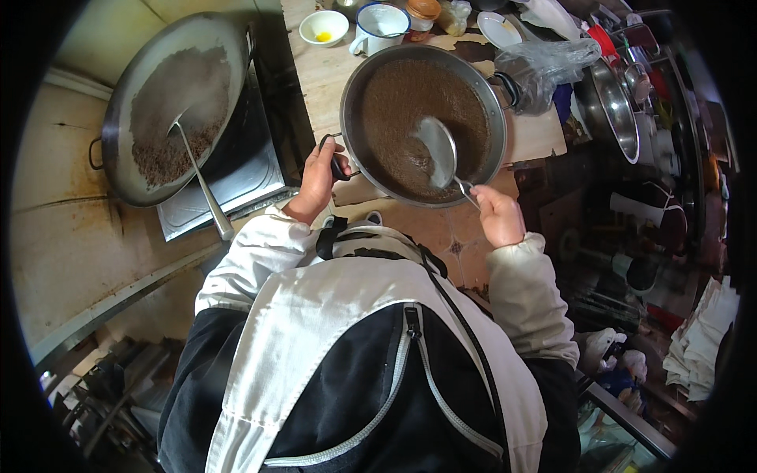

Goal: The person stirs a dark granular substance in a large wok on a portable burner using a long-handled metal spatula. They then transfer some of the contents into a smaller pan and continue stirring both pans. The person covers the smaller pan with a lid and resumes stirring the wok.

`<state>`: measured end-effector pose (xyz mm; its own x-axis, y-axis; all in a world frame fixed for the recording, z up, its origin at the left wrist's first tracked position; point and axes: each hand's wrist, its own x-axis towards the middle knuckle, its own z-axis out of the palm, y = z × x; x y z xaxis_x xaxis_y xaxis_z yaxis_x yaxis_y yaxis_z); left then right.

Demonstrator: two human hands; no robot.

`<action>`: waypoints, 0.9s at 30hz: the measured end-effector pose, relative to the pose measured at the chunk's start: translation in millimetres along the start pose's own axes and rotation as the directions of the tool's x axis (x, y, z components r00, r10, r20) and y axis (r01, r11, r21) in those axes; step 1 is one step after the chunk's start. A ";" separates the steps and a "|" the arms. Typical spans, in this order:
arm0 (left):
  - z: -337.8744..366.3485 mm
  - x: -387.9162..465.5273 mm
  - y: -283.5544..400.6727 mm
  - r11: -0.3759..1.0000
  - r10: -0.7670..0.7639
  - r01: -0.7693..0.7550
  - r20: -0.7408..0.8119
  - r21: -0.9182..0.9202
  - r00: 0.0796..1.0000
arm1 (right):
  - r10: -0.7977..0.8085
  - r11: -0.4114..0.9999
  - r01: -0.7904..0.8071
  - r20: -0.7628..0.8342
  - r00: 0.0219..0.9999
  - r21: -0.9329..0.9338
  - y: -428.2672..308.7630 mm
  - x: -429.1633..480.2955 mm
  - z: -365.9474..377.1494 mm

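A wide metal pot (353, 112) holds a brown, frothy liquid (396, 106). It stands at the near edge of a wooden table. My left hand (319, 176) grips the pot's black side handle (337, 165). In my right hand (498, 216) is the thin metal handle of a round fine-mesh skimmer (440, 151). The skimmer's head is over the pot, tilted, with its lower edge at the liquid's surface. How deep that edge dips is hard to tell. The pot's other black handle (508, 90) points to the right, next to a clear plastic bag (541, 71).
At left, a large steaming wok (121, 142) holds brown crumbly food (177, 118) and a long-handled metal ladle (204, 183). Behind the pot are a bowl with yellow residue (323, 26), an enamel mug (381, 26) and a lidded jar (421, 20). A steel basin (615, 112) leans at right.
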<state>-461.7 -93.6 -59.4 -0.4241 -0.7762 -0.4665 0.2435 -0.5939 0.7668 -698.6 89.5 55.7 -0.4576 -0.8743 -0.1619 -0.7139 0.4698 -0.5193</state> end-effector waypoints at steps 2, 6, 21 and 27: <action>-1.8 1.2 -2.1 1.000 -0.003 0.003 0.006 -0.022 1.000 | -0.026 0.994 0.034 -0.075 0.997 0.103 -7.4 5.0 -1.7; -3.4 2.1 -2.0 0.999 -0.003 0.003 0.000 -0.051 1.000 | -0.007 0.997 0.007 0.006 1.000 0.073 -26.5 4.2 4.3; -5.1 3.6 -1.3 0.999 -0.014 0.016 0.073 -0.038 0.997 | -0.139 0.946 0.056 -0.242 0.960 -0.319 13.9 -1.4 -17.4; -4.1 3.6 -0.1 1.000 -0.009 0.011 0.069 -0.026 0.998 | -0.038 0.878 0.000 -0.070 0.997 -0.479 13.6 -12.4 -16.7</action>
<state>-459.7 -97.2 -63.0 -0.4853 -0.7542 -0.4423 0.2616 -0.6080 0.7496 -711.4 108.8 64.7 -0.4663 -0.8807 -0.0826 -0.8804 0.4712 -0.0536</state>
